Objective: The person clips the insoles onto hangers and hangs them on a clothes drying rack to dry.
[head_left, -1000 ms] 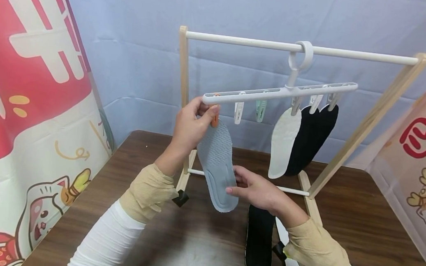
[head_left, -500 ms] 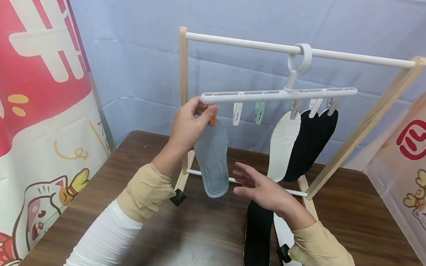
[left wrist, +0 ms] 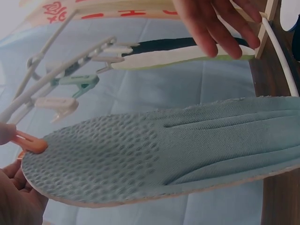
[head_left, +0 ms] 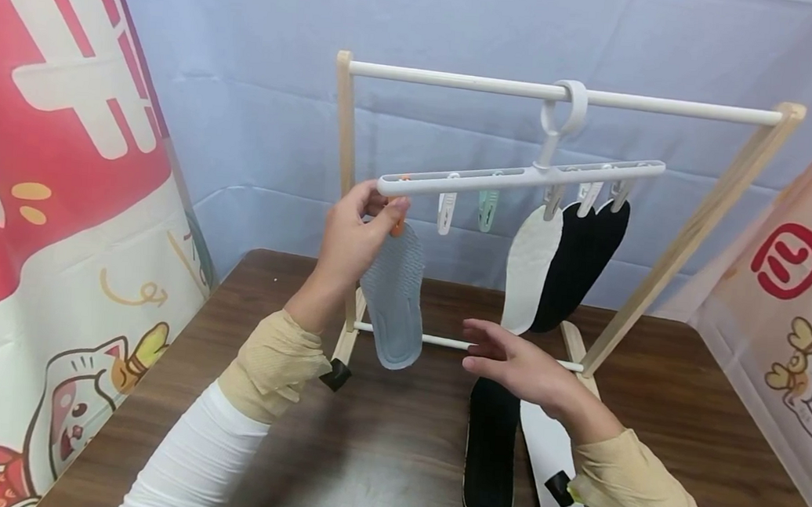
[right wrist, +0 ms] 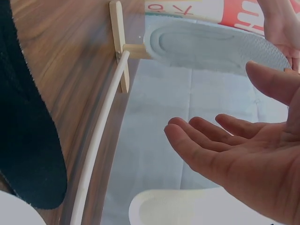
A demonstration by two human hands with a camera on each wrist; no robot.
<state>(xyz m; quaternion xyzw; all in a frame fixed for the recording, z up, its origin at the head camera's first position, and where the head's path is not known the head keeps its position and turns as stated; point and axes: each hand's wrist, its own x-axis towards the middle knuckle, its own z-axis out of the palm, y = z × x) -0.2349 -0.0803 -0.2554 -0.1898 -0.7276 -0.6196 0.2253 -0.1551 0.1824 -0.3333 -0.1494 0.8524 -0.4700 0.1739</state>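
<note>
Insole (head_left: 395, 308): hangs lengthwise below orange clip (head_left: 397, 228), toward worktop's far edge (head_left: 285, 269)
Left hand (head_left: 354, 233): nearer, pinches clip
Right hand (head_left: 521, 366): farther, empty

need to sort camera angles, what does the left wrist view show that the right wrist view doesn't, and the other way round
Only the left wrist view: the long white plastic hanger bar and the mint-green plastic clip on it.
Only the right wrist view: the red printed cloth panel with white lettering.
Both: the grey-blue textured insole, the left hand, the right hand, the pale blue cloth backdrop and the brown wood-grain table.
</note>
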